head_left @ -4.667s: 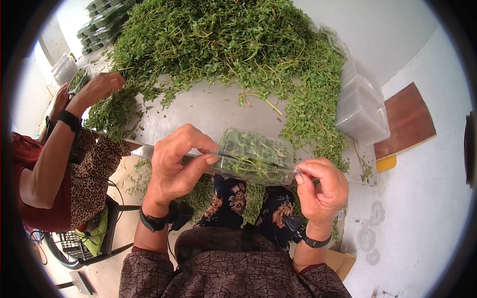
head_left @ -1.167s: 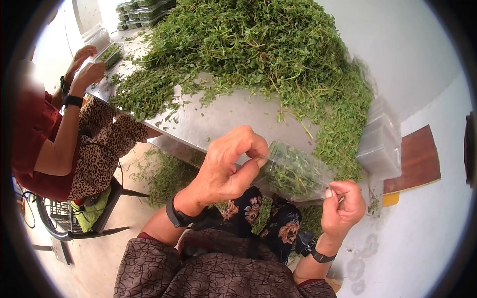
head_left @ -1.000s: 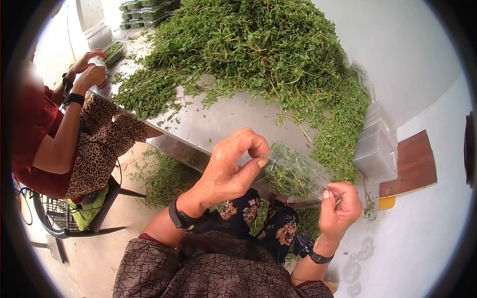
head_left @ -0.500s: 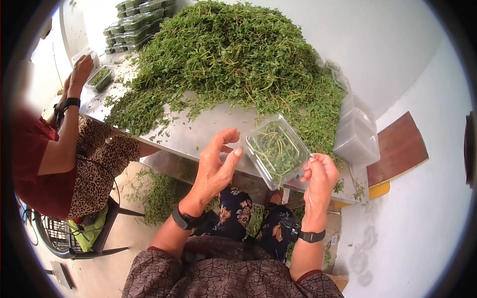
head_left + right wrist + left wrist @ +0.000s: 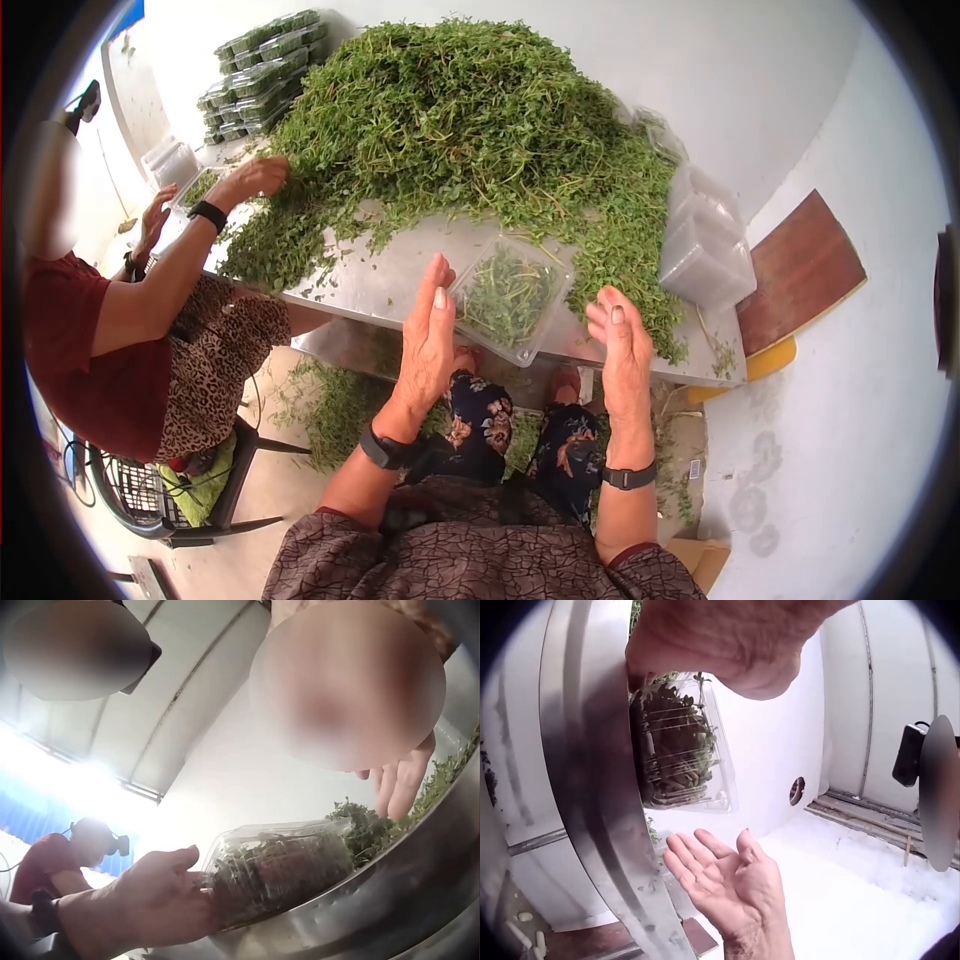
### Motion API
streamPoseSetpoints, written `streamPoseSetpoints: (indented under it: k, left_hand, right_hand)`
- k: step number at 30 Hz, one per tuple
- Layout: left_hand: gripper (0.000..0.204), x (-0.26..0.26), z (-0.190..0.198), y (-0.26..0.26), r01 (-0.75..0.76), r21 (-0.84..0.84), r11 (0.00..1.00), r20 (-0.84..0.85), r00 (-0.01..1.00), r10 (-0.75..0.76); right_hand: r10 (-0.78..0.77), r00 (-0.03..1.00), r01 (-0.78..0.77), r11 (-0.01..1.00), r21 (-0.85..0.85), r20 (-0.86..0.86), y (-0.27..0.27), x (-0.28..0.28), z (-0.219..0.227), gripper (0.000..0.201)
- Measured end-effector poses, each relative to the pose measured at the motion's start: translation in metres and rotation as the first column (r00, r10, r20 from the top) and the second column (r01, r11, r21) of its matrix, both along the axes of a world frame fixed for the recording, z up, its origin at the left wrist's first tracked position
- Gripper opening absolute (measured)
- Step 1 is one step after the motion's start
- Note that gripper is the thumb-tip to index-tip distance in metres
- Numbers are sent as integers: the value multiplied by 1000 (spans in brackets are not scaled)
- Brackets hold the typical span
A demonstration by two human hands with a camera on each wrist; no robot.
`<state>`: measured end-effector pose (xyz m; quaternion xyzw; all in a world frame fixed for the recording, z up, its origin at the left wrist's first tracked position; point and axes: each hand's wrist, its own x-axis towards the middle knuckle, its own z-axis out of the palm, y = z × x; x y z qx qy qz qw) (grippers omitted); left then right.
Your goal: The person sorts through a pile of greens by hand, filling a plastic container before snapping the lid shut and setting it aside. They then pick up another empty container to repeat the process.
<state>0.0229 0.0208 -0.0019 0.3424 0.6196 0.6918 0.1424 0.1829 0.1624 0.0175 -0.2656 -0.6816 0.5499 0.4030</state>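
A clear plastic clamshell box (image 5: 508, 298) packed with leafy green stems sits at the front edge of the metal table (image 5: 375, 262). My left hand (image 5: 427, 340) is upright along the box's left side, fingers straight; in the right wrist view its fingers are right at the box wall. My right hand (image 5: 626, 365) stands apart from the box on the right, holding nothing. In the left wrist view that right hand (image 5: 731, 889) shows its palm with the fingers spread loosely, below the box (image 5: 679, 746).
A large heap of greens (image 5: 450, 130) covers the table's back and right. Stacked filled boxes (image 5: 262, 80) stand back left, stacked clear containers (image 5: 708, 240) at right. On the left another person (image 5: 110, 350) reaches into the greens beside a box. A brown board (image 5: 808, 275) leans at right.
The box, pinched at its edges by both hands and then held by the right hand alone, has come down onto the table edge. The right hand has let go and moved away from it.
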Motion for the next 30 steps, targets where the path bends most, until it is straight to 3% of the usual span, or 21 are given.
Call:
streamPoseSetpoints:
  k: [4, 7, 9, 10, 12, 13, 14, 15, 17, 18, 21, 24, 27, 30]
  left_hand:
    - [60, 6, -12, 10, -54, 59, 997, -85, 995, 59]
    - [59, 13, -12, 13, -57, 14, 998, -126, 990, 58]
    - [60, 11, -7, 12, -14, -42, 999, -94, 996, 10]
    - [61, 2, -17, 14, 23, 101, 995, 2, 1000, -23]
    - [61, -8, -21, 15, 16, 181, 983, 36, 999, -23]
    - [61, -10, -21, 14, 11, 257, 966, 77, 997, -32]
    - [64, -9, -21, 15, 3, 259, 966, 102, 994, -31]
    - [64, -6, -16, 13, 1, 251, 968, 104, 994, -28]
    - [63, 1, -2, 11, 67, -102, 993, -247, 965, -91]
    - [63, 7, 4, 12, 130, 5, 991, -106, 986, -129]
    - [65, 2, -8, 15, 22, -13, 1000, -102, 994, -23]
    - [62, 4, -4, 12, 87, 41, 995, -36, 996, -86]
    - [61, 4, 1, 10, 68, -57, 996, 87, 994, -63]
    - [57, 5, -2, 8, 30, -43, 999, -58, 998, -33]
  right_hand:
    - [90, 996, -88, 992, 92, -19, -5, -13, -13, 64]
    - [62, 994, -87, 944, 317, 88, -23, -39, -19, 65]
    - [88, 993, -106, 955, 275, 80, -19, -40, -16, 66]
    - [141, 990, -142, 978, 154, 18, -12, -37, -20, 65]
    - [227, 966, -238, 968, -85, -120, 0, -35, -24, 64]
    - [231, 965, -243, 966, -90, -121, 0, -38, -26, 64]
    - [220, 975, -218, 974, 57, -30, -2, -40, -27, 64]
    - [194, 979, -201, 958, 205, 58, -6, -43, -28, 64]
    - [168, 982, -182, 959, 218, 83, -10, -43, -26, 65]
    - [192, 981, -195, 959, 206, 36, -7, -42, -28, 64]
    - [221, 975, -216, 955, 205, -3, -3, -39, -28, 62]
    - [228, 974, -226, 949, 219, 17, -5, -37, -28, 60]
    - [200, 979, -200, 952, 233, 24, -7, -38, -27, 58]
    - [214, 977, -208, 958, 199, -8, -7, -38, -27, 56]
